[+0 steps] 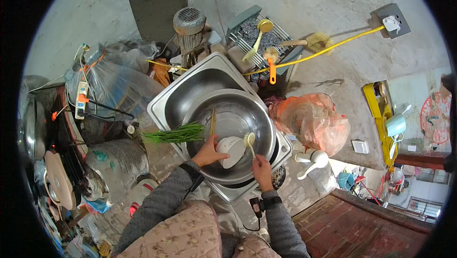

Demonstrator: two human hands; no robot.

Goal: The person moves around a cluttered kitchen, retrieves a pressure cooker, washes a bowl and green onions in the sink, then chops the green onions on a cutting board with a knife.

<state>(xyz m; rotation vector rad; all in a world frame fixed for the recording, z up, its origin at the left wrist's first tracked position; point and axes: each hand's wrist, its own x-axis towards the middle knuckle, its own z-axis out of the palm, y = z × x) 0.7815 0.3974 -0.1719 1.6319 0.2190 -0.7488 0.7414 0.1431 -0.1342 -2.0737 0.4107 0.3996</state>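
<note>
My left hand [210, 153] grips a white bowl [232, 151] by its side, tilted over a large stainless steel basin [262, 122]. In my right hand [262, 172] is the handle of a small round dish brush [250, 139], its head up at the bowl's right side. Whether the bristles touch the bowl I cannot tell. A pair of chopsticks [213, 120] leans inside the basin just above my left hand. The basin sits over a stainless steel sink [185, 83]. A bunch of green chives [175, 133] lies across the left rim.
Behind the sink stand an electric motor [189, 26] and a metal rack [239, 38] with several brushes. A yellow cable [307, 58] runs to a wall socket [396, 22]. An orange plastic bag [314, 122] is at right, a power strip [81, 97] at left.
</note>
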